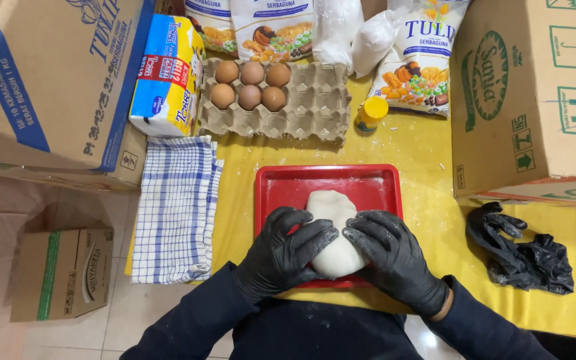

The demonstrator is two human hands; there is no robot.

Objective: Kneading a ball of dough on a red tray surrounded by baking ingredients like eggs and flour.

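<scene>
Covering most of the view, the yellow tabletop carries everything here, flanked by a big cardboard box on the left and another box on the right. Flour bags with coloured prints stand along the far edge, next to two white plastic sacks. A blue-checked cloth hangs over the left edge, with a wrapped white, blue and yellow pack just beyond it. A grey egg tray sits beyond the middle, six brown eggs filling its left cups. The red tray lies in front of the person, dusted with flour. On it rests the dough, a smooth pale lump towards the near side of the tray. The left hand, in a black glove, curls round the dough's left flank, fingers bent and pressing on it; the right hand, gloved too, cups the right flank the same way, so the lump is clasped between both, each hand partly closed about it. A crumpled pair of black gloves lies on the tabletop well to the right. A small yellow-capped jar stands between the egg tray and a flour bag. A smaller box sits on the floor on the left.
</scene>
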